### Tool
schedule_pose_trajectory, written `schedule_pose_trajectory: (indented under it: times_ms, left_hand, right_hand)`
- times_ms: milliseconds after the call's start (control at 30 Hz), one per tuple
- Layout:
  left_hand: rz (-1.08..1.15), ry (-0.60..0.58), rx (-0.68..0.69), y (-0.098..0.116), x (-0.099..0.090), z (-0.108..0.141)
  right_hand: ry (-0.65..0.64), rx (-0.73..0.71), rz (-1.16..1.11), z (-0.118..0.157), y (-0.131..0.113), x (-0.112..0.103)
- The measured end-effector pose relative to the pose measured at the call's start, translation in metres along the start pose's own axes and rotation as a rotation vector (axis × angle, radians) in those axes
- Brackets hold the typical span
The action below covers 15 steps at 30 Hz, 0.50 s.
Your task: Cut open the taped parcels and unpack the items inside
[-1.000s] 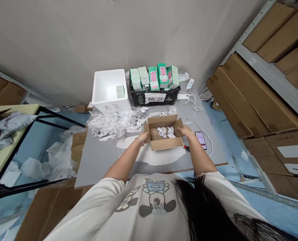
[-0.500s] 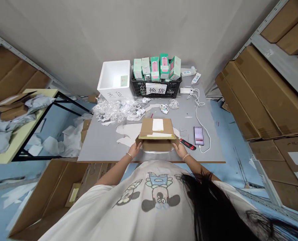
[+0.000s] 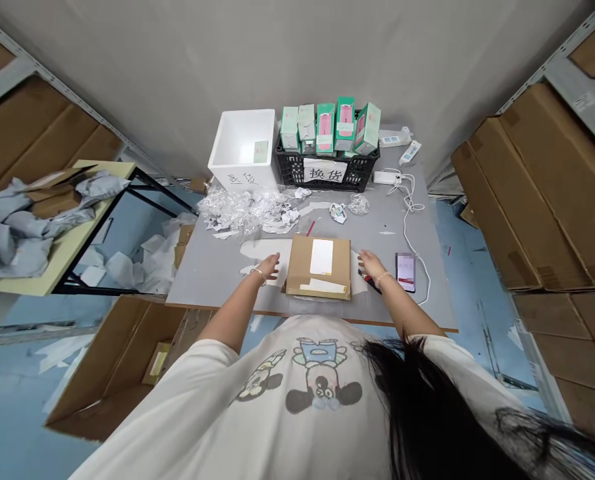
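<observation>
Brown cardboard box lies closed, white label up, on the grey worktable at lower centre of the frame. Both hands are open, gripping nothing: the left hand sits just beside the box's left edge, the right hand just beside its right, near a red utility knife and a smartphone.

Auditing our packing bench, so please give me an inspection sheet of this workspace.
Surface: grey table top, white patches.
Job's things: closed cardboard box with white label, flat on table.
Clutter: bubble wrap and paper scraps behind the box.
Grips: left hand and right hand open, either side of box, not touching it; right hand beside a red box cutter.
Cables: white cable loops from a charger past a phone.
Surroundings: black crate of green cartons, white foam box, shelved cardboard boxes.
</observation>
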State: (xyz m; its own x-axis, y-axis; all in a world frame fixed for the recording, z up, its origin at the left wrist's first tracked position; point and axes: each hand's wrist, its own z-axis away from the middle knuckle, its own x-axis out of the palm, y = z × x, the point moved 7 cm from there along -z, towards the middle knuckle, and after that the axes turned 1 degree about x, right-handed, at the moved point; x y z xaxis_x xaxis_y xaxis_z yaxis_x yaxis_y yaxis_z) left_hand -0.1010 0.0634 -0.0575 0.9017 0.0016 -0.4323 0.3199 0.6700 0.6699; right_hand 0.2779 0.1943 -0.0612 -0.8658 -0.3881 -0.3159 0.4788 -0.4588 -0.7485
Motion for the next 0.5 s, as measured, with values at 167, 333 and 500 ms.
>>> schedule_pose_trajectory:
  times_ms: [167, 333, 500]
  left_hand:
    - [0.187, -0.134, -0.022, 0.028, 0.048, -0.002]
    - [0.245, -0.090, 0.048, 0.039, 0.049, -0.002]
    - [0.199, 0.040, 0.045, 0.064, 0.017, -0.040]
  right_hand:
    - [-0.031, 0.090, 0.032, 0.008, -0.016, 0.058]
    - [0.018, 0.082, 0.008, 0.008, -0.014, 0.061]
    - [0.095, 0.127, 0.013, -0.020, -0.044, 0.027]
